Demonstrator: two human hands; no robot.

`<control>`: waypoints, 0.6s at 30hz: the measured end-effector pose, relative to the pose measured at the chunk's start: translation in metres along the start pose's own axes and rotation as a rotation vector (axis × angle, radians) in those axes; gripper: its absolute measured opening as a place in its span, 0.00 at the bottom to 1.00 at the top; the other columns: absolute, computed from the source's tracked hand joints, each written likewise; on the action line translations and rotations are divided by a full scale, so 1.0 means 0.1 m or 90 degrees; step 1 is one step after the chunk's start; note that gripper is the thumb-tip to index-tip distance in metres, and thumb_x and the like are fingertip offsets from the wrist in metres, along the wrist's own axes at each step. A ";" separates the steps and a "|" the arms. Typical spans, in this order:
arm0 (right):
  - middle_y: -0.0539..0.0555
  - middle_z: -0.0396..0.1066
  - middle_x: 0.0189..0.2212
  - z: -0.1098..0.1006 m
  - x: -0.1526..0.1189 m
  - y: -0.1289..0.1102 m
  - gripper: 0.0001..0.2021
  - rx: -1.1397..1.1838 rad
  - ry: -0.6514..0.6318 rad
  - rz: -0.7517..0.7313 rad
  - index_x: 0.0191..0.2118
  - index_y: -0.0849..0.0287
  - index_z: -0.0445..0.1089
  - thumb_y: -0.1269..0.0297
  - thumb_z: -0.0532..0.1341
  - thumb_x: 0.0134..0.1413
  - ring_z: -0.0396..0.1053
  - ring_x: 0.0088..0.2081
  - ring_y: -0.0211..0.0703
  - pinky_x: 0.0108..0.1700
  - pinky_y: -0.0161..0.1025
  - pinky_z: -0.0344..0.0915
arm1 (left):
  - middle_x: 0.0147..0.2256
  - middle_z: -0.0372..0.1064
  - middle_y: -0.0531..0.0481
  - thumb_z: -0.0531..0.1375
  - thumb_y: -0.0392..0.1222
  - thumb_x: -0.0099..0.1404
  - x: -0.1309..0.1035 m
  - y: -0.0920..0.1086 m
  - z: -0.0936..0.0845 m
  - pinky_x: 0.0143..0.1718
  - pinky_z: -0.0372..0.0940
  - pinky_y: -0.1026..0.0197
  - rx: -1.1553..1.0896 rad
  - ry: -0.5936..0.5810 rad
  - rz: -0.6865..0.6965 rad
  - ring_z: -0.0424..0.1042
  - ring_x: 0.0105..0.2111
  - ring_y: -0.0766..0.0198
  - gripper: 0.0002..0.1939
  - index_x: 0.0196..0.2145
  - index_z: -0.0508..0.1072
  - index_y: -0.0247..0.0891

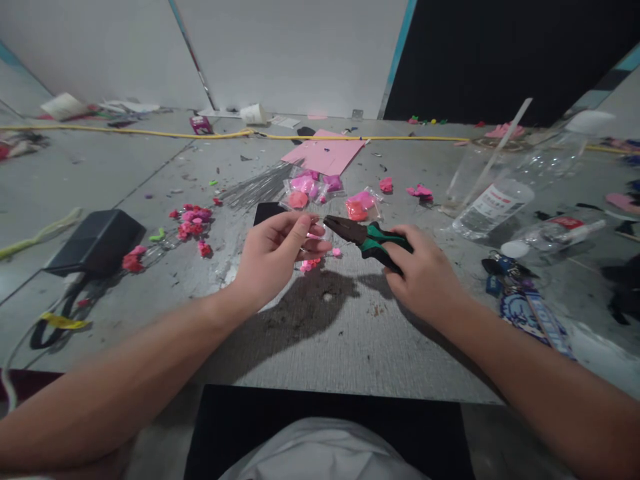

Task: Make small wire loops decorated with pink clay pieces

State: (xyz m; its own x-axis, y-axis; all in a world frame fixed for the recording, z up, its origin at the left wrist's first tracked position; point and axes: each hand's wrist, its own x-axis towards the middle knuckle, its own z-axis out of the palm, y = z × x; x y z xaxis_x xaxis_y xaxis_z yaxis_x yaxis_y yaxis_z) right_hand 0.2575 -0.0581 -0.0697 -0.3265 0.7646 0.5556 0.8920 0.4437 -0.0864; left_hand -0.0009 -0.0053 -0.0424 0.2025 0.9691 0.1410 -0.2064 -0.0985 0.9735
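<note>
Green-and-black handled pliers [370, 241] are held in my right hand [423, 267], jaws pointing left. The jaw tips reach close to the fingertips of my left hand [277, 250], where thumb and forefinger pinch something too small to make out. Under my left hand lie small pink pieces [311, 265]. Clear bags of pink and orange clay [305, 190] sit just beyond the hands, with another such bag [363, 203] to their right. A bundle of thin wires [263, 183] fans out behind my left hand, near a dark flat object [265, 212] that the hand partly covers.
A pink sheet [325, 152] lies farther back, crossed by a yellow cable [200, 135]. To the left are a black power adapter [97, 241] and red-pink clay pieces [193, 223]. Plastic bottles [493, 207] and a keychain bundle [527, 310] are at right.
</note>
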 end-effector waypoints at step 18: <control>0.60 0.74 0.37 0.10 -0.07 0.32 0.12 -0.061 -0.229 0.177 0.41 0.57 0.74 0.54 0.70 0.61 0.73 0.39 0.57 0.39 0.50 0.70 | 0.39 0.80 0.45 0.62 0.37 0.77 0.09 -0.03 0.01 0.47 0.77 0.65 -0.189 -0.044 -0.248 0.83 0.40 0.66 0.09 0.39 0.81 0.34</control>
State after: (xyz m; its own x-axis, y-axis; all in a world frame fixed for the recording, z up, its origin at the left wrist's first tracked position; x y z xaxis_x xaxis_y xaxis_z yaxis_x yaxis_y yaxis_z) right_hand 0.2848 -0.0444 -0.0846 -0.1428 0.9698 0.1978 0.9805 0.1659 -0.1052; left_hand 0.0024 0.0034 -0.0442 0.3793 0.9030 -0.2017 -0.3643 0.3462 0.8645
